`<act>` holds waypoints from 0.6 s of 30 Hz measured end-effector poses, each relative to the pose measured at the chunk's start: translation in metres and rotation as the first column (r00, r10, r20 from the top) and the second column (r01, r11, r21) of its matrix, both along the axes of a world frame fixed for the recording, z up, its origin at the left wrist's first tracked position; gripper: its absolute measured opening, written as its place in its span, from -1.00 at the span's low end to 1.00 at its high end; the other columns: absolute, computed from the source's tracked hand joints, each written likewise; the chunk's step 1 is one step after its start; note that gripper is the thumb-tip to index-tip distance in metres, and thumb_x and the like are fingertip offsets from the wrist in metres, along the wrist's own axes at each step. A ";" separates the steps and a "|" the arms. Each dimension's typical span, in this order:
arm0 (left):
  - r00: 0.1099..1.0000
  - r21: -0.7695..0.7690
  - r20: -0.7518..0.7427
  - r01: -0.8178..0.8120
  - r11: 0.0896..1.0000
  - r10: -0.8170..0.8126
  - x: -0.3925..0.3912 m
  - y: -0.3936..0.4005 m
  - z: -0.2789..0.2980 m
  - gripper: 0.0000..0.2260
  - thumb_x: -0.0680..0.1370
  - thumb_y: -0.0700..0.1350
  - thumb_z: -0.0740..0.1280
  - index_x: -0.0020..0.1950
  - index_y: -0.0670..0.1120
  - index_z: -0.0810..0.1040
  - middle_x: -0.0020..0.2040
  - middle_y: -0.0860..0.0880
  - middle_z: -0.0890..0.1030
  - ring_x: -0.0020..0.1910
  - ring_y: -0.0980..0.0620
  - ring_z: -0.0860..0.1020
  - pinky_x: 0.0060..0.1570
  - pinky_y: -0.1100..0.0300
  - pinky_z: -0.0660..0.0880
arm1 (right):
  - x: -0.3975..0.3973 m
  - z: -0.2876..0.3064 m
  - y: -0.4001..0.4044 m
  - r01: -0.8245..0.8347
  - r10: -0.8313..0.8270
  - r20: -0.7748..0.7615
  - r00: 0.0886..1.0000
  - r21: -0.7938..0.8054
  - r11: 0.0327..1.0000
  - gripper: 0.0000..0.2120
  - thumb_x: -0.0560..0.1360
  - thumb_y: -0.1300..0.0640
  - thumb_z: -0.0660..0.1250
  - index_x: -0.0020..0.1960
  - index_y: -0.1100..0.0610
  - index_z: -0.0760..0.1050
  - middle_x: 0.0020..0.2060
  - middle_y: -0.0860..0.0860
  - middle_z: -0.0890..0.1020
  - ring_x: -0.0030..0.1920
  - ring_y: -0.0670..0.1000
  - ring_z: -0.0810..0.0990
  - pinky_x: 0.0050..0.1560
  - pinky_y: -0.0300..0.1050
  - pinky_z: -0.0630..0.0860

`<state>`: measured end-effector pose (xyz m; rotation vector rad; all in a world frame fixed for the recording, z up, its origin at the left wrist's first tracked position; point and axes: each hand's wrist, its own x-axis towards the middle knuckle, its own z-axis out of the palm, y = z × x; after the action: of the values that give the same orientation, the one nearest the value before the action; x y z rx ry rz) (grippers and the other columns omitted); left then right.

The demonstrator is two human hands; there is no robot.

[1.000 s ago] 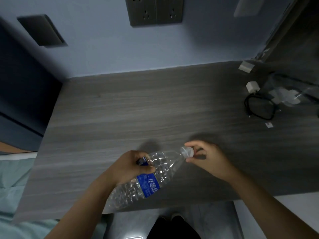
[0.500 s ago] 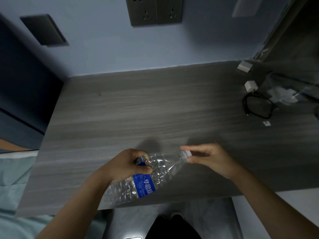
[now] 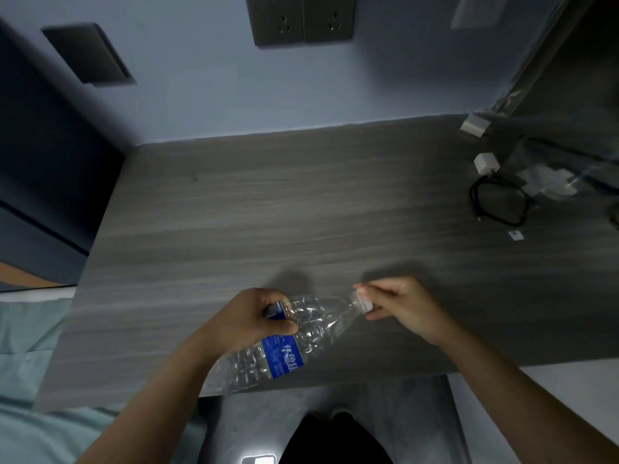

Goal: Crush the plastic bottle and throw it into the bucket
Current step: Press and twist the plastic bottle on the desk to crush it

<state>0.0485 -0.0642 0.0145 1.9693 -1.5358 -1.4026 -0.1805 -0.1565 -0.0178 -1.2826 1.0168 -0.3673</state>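
A clear plastic bottle (image 3: 284, 343) with a blue label lies tilted over the front edge of the grey wooden desk (image 3: 268, 212), its neck pointing right. My left hand (image 3: 248, 319) is wrapped around its upper body just above the label. My right hand (image 3: 402, 306) pinches the white cap (image 3: 361, 300) between thumb and fingers. No bucket is in view.
At the desk's right end lie a coiled black cable (image 3: 499, 202), a white charger plug (image 3: 485, 162), a small white block (image 3: 474, 125) and a clear plastic wrapper (image 3: 549, 179). Wall sockets (image 3: 301, 18) sit above. A pale green bed sheet (image 3: 26, 346) is at the left.
The bottle and both hands have shifted slightly toward me and down. My right hand's fingers have turned around the cap.
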 end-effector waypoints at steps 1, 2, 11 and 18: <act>1.000 0.004 -0.003 -0.004 1.000 0.004 0.000 0.001 -0.001 -0.90 0.40 -0.12 0.45 -0.21 -0.14 0.59 -0.29 -0.13 0.61 -0.34 0.10 0.50 -0.28 0.22 0.38 | 0.001 0.002 0.000 -0.007 0.007 -0.016 1.000 0.000 1.000 -0.80 0.48 0.30 0.26 0.05 0.38 0.54 -0.23 0.14 0.59 -0.43 -0.17 0.58 -0.33 -0.31 0.59; 1.000 0.008 -0.010 -0.011 1.000 0.011 0.000 0.002 -0.001 -0.89 0.40 -0.12 0.45 -0.21 -0.13 0.59 -0.31 -0.09 0.60 -0.36 0.13 0.49 -0.29 0.24 0.38 | 0.001 0.005 0.001 -0.014 0.014 -0.022 1.000 0.000 1.000 -0.82 0.49 0.28 0.26 0.02 0.35 0.55 -0.27 0.13 0.57 -0.44 -0.15 0.56 -0.35 -0.30 0.59; 0.999 -0.002 -0.021 -0.050 0.999 0.050 0.001 0.003 0.000 -0.92 0.40 -0.12 0.45 -0.21 -0.10 0.59 -0.23 -0.21 0.65 -0.28 0.02 0.54 -0.20 0.15 0.42 | 0.000 0.009 0.007 -0.022 0.025 0.031 0.999 -0.085 0.996 -0.85 0.49 0.27 0.25 -0.19 0.10 0.54 -0.45 0.07 0.54 -0.47 -0.12 0.51 -0.34 -0.27 0.49; 0.995 -0.070 0.086 -0.039 0.997 0.045 -0.006 0.002 -0.001 -0.87 0.39 -0.09 0.44 -0.32 0.02 0.53 -0.39 0.04 0.56 -0.36 0.09 0.51 -0.25 0.19 0.41 | 0.005 -0.003 0.007 0.039 -0.049 -0.102 0.994 -0.097 0.994 -0.75 0.52 0.11 0.23 -0.30 0.16 0.50 -0.45 0.18 0.53 -0.54 -0.04 0.46 -0.46 -0.24 0.41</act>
<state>0.0427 -0.0617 0.0137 2.0340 -1.5485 -1.2466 -0.1756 -0.1495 -0.0212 -1.3780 1.1293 -0.3895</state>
